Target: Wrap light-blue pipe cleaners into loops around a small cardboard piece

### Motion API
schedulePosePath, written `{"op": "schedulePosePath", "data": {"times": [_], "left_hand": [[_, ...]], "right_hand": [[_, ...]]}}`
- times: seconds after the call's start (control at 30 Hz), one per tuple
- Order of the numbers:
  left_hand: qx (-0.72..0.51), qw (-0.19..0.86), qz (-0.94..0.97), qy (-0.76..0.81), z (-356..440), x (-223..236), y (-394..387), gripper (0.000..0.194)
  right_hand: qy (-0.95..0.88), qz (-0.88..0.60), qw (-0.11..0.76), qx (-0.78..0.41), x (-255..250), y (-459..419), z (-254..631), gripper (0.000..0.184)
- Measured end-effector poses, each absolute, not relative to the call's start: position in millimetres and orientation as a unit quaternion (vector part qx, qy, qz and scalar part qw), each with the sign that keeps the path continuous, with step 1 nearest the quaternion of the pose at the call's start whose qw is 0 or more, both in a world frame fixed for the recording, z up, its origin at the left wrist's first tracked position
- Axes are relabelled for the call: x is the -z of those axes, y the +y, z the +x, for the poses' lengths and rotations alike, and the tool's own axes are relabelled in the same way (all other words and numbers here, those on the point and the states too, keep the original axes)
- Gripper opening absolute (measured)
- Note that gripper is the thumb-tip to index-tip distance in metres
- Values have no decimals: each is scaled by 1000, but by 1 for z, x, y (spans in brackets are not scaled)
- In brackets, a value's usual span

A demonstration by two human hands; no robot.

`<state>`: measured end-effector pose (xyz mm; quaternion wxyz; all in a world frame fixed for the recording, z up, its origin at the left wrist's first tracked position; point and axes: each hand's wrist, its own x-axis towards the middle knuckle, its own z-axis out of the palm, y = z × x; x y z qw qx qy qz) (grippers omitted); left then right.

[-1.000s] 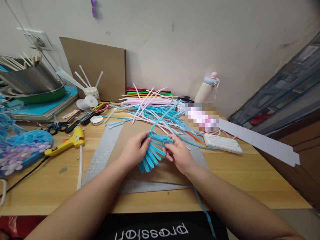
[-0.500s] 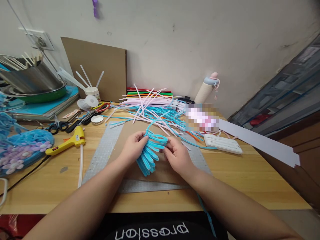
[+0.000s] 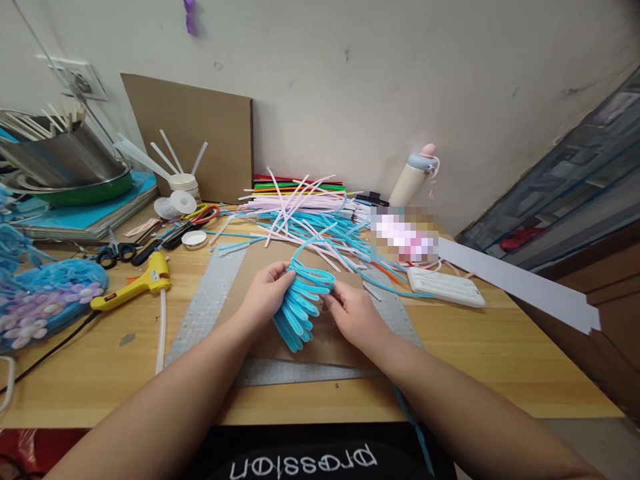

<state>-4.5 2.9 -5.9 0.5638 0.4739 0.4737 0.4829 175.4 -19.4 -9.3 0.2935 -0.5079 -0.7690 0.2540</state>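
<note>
I have the left hand [image 3: 267,293] clamped, thumb against fingers, on the gathered end of a bright blue fan of fuzzy pipe-cleaner loops [image 3: 297,317]. The fan hangs between both hands, above a brown cardboard sheet [image 3: 330,343], its loops spreading downward and to the right. I see the right hand [image 3: 357,310] with its fingers drawn together at the outer tip of the upper loops; I cannot tell whether they pinch it. The cardboard lies over a grey gridded cutting mat [image 3: 197,320] on the light wooden table [image 3: 480,353]. Behind the hands I see a loose pile of blue and pale pink pipe cleaners [image 3: 313,227], with a yellow glue gun [image 3: 153,277] off to the left.
</note>
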Motion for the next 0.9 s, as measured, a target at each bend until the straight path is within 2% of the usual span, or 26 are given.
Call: {"op": "schedulePosePath", "data": {"times": [0.4, 0.9], "left_hand": [[-487, 515, 507, 491, -7, 9, 5, 35], [-484, 573, 469, 467, -9, 7, 6, 32]], "right_hand": [[-828, -470, 248, -177, 7, -23, 176, 27], [-826, -462, 266, -182, 7, -26, 174, 28]]}}
